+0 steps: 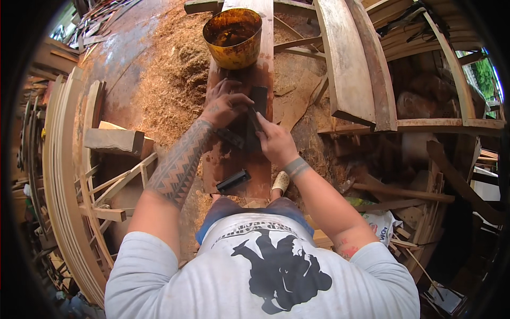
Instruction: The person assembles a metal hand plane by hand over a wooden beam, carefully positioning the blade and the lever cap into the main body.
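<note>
My right hand (pixel 277 141) is closed round a thin, dark, flat piece (pixel 254 118) that looks like a blade. The fingers of my left hand (pixel 227 104) are bent and pinch at its far end. Both hands work over a dark rectangular block (pixel 258 98), which looks like a sharpening stone, lying on a wet, brown-stained plank (pixel 213 167). Partly under my left wrist rests another dark flat piece (pixel 230 138). Closer to me, a black block-shaped tool (pixel 234 182) lies on the plank. Past my hands stands a yellow bucket (pixel 234 57), stained brown inside.
Wood shavings (pixel 178 69) are heaped on the floor left of the plank. Curved timber boards (pixel 348 64) rise at the right. Long thin strips (pixel 66 175) and a thick wood block (pixel 114 140) stand at the left. A white sack (pixel 380 223) lies low on the right.
</note>
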Available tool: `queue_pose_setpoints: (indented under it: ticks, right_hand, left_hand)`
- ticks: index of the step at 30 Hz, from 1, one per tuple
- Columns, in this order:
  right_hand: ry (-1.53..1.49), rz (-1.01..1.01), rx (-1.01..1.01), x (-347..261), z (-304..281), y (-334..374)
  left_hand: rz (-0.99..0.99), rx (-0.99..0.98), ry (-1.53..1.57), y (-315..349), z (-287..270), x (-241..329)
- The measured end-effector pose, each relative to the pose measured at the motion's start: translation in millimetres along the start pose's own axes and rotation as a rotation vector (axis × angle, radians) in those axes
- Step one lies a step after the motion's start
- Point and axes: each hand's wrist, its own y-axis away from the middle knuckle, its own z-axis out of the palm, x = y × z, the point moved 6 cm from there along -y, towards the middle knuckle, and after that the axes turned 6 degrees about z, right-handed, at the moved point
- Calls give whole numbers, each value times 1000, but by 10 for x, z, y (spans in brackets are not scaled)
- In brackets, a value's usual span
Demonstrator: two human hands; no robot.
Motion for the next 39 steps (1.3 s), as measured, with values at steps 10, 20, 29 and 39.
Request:
queue_pose_setpoints:
  ticks: [10,20,29,39]
  right_hand:
    - [30,-49,37,-18,9,-80]
    - [14,45,-40,12,41,-119]
    - [-19,5,-105,9,-230,538]
    - [-11,-43,14,95,53,-163]
  left_hand:
    - [-37,56,-11,78,30,-58]
    - [-77,78,26,37,-2,-152]
    - [-73,-124,87,357,152,395]
    - [-180,-36,124,-33,-17,-142]
